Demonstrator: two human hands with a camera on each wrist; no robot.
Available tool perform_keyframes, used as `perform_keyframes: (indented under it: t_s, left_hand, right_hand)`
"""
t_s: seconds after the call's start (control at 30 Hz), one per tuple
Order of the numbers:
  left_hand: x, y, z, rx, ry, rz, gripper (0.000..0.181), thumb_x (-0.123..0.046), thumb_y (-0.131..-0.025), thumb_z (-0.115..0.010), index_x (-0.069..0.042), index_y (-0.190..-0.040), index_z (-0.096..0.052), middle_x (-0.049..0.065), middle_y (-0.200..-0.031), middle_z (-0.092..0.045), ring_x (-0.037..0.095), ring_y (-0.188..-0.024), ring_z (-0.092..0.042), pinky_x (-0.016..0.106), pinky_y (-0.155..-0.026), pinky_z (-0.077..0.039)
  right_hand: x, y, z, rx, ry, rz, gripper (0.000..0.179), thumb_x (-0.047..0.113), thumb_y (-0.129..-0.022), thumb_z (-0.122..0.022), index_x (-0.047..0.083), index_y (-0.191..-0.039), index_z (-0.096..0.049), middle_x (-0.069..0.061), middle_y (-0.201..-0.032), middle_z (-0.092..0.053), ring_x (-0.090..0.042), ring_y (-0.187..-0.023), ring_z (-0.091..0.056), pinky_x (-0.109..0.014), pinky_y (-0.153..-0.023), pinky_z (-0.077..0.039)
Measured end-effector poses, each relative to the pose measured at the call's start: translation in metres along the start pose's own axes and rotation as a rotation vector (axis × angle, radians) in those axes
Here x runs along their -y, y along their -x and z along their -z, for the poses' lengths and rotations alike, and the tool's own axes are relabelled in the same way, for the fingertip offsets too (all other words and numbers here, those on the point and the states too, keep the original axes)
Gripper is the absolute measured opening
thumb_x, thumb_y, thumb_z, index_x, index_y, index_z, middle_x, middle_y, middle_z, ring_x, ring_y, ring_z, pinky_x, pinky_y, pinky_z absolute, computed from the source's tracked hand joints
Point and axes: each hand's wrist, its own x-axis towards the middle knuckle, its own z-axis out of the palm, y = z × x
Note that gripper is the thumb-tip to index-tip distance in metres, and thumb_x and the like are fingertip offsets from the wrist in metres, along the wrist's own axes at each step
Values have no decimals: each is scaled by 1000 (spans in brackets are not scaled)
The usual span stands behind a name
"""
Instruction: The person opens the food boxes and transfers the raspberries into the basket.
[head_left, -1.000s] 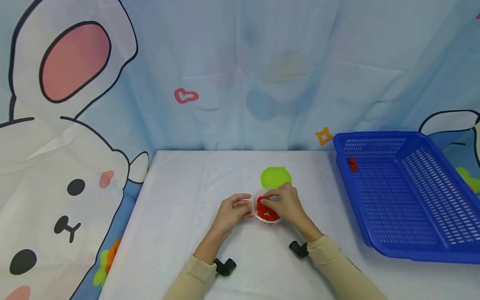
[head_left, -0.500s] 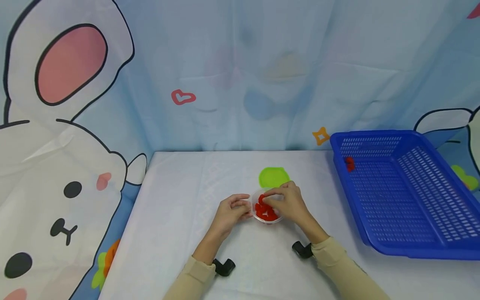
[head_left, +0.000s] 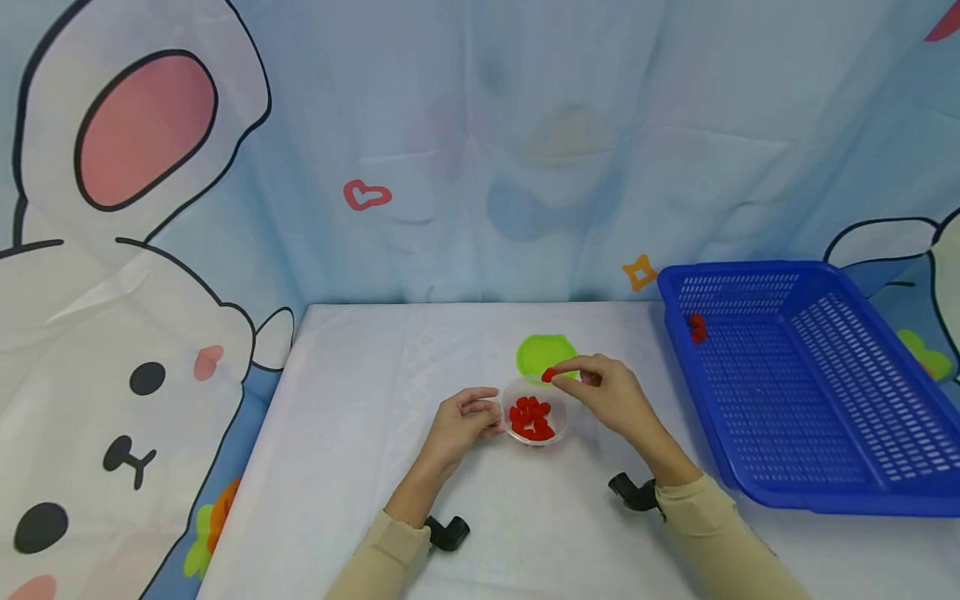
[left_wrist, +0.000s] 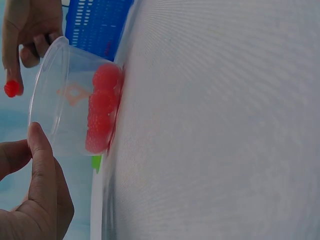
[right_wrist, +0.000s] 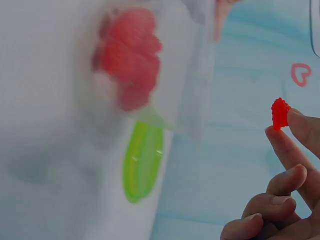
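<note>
My right hand (head_left: 615, 396) pinches one small red raspberry (right_wrist: 280, 114) between thumb and index finger, raised above the right side of a clear plastic cup (left_wrist: 75, 140). Several more red raspberries (head_left: 531, 417) lie in the bottom of the cup, which stands upright on the table. At the cup's left side is my left hand (head_left: 462, 429), its relaxed fingertips (left_wrist: 36, 132) right at the rim. A round light-green lid (head_left: 536, 354) lies just behind the cup, partly behind my right fingers. In the right wrist view the cup and its raspberries look blurred.
A large blue plastic basket (head_left: 847, 492) stands on the right, with small red pieces (head_left: 697, 328) at its left wall. White cloth (head_left: 360, 400) covers the table. A blue curtain (head_left: 450, 108) with a printed rabbit hangs behind it.
My right hand has come up out of the cup and moved right, lifting one raspberry. My left hand stays beside the cup.
</note>
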Motion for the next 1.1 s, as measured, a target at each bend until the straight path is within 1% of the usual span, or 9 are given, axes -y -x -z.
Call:
perform_keyframes:
  t_s: [0.13,0.27,0.47,0.57,0.63,0.7,0.8,0.9,1.1]
  left_hand:
    - [-1,-1,0,-2,1,3,33,0,-94,-67,4,-126,-61,11,-98,-64,19,-83,-67,35,-81,-61]
    - [-1,-1,-1,-6,-3,6,33,0,-94,-68,4,-126,-61,11,-97,-64,18,-83,-66,35,-81,-61]
    - [-3,-2,-2,-9,4,6,32,2,-94,-67,4,-125,-61,11,-95,-63,18,-83,-66,35,-81,-61]
    - [-3,-1,-2,-14,3,10,32,2,-94,-67,4,-125,-62,11,-95,-63,19,-83,-66,35,-81,-61]
    - [-3,-1,-2,-16,0,15,32,2,-94,-67,4,-125,-62,11,-96,-63,19,-83,-66,35,-81,-61]
    - [-3,0,-2,-18,-3,20,32,1,-94,-68,4,-125,-62,11,-96,-63,19,-84,-66,35,-81,-61]
    - [-3,0,-2,-15,-8,24,32,0,-94,-68,3,-126,-62,11,-98,-63,19,-84,-66,35,-81,-61]
    - [-3,0,-1,-13,-11,25,32,-1,-94,-68,3,-126,-62,11,-98,-64,19,-84,-66,35,-81,-61]
    - [-3,0,-1,-3,-18,11,32,-1,-94,-68,3,-126,-61,12,-98,-64,19,-83,-67,35,-81,-61]
  right_hand:
    - [13,5,29,-18,-25,14,24,27,-93,-74,8,-108,-77,-5,-70,-40,-23,-63,-40,-29,-46,-27]
    - [24,8,64,-58,34,22,29,33,-94,-72,10,-111,-76,-5,-67,-40,-21,-56,-38,-31,-42,-27]
    - [24,4,121,-86,123,-62,43,45,-96,-67,10,-122,-71,-5,-67,-42,-21,-54,-36,-35,-42,-30]
    - [16,-3,145,-85,148,-137,54,53,-95,-63,11,-129,-67,-8,-71,-42,-26,-63,-38,-37,-50,-32]
    - [6,-10,158,-77,146,-176,62,58,-94,-61,11,-133,-63,-11,-86,-51,-29,-78,-43,-40,-60,-38]
    - [-7,-16,169,-71,126,-216,69,62,-92,-59,10,-137,-60,-16,-109,-55,-34,-98,-46,-48,-74,-42]
    - [-32,-26,179,-66,75,-261,76,64,-91,-59,7,-141,-55,-20,-146,-41,-40,-128,-36,-65,-96,-37]
    - [-59,-36,182,-69,35,-300,80,64,-91,-58,4,-143,-52,-24,-155,-32,-47,-138,-28,-72,-105,-28]
    - [-114,-55,181,-79,8,-349,80,60,-94,-58,-3,-143,-49,-29,-153,-32,-51,-141,-22,-73,-109,-21]
